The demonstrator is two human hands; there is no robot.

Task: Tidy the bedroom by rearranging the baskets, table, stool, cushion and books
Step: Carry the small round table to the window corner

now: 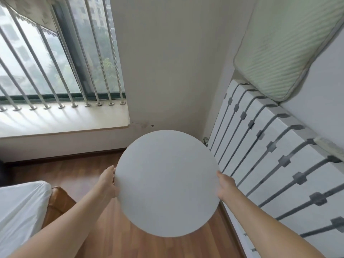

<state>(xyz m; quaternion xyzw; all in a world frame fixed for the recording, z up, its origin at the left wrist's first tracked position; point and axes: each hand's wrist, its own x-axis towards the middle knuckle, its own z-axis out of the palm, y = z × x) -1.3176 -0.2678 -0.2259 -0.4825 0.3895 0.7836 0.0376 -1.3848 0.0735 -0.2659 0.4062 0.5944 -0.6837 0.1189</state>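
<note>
No readable text — no labels, no numbers

Wood floor (pixel 78 174) beneath round white table (pixel 167 183); radiator (pixel 270 146) carries green striped cushion (pixel 286 49); white sheet (pixel 18 205) over bed corner (pixel 57 202)

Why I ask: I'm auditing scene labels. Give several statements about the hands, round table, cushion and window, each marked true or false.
1. The left hand and right hand grip the round table at opposite edges. True.
2. The green cushion lies on the floor. False: it sits atop the radiator.
3. The floor is wood. True.
4. The window has no bars. False: bars stand across it.
</note>
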